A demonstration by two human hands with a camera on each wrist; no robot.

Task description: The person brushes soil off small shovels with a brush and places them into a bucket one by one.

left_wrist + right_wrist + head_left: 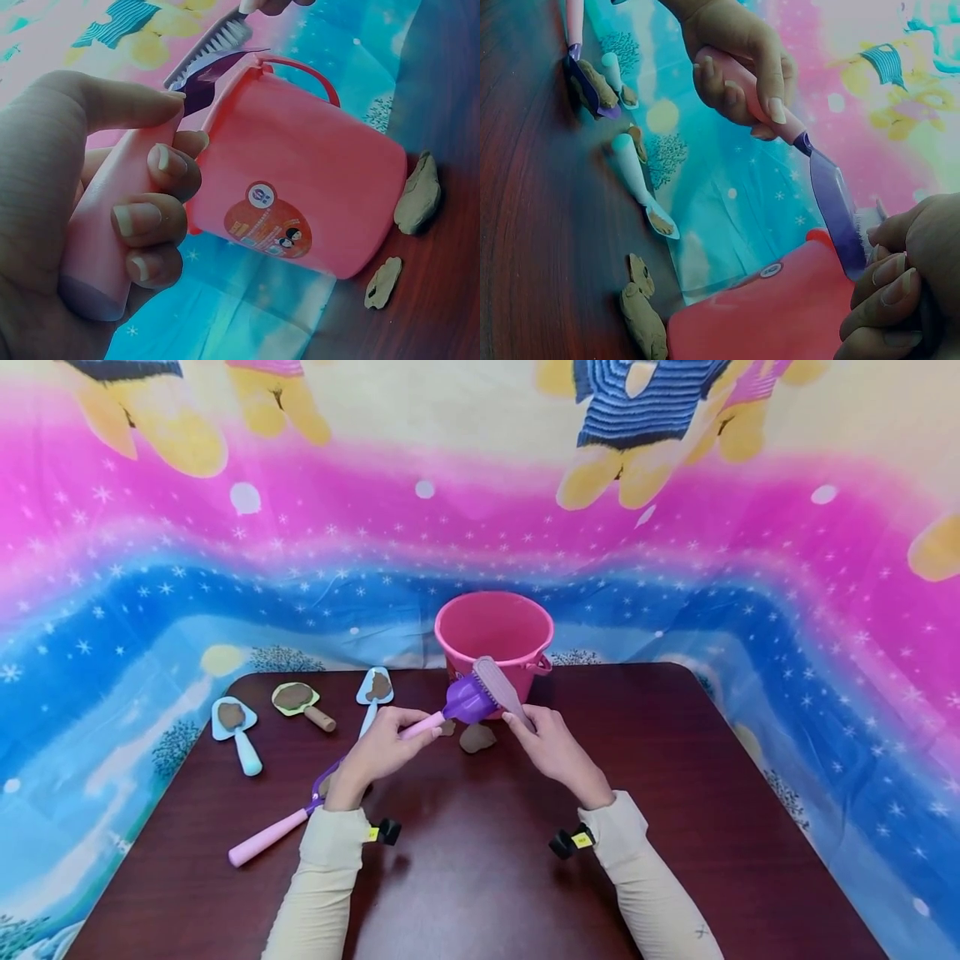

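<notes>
My left hand point(378, 750) grips the pink handle of a small garden trowel point(468, 702) with a purple blade, fingers curled round it in the left wrist view. A grey-mauve brush point(497, 683) is held in my right hand point(557, 750), its pale bristles point(229, 36) against the trowel's blade. Both tools are raised in front of a pink bucket point(491, 627), near its rim. Beside the bucket's base, a brown clay lump point(477, 739) and a smaller clay piece point(384, 283) lie on the dark wooden table point(480, 877).
On the left lie several clay-bearing tools: a light-blue trowel point(246, 747), a green one with a brown handle point(321, 718), another blue trowel point(367, 718), and a pink-handled purple one point(273, 835) partly behind my left forearm. A printed cloth point(360, 568) hangs around the table.
</notes>
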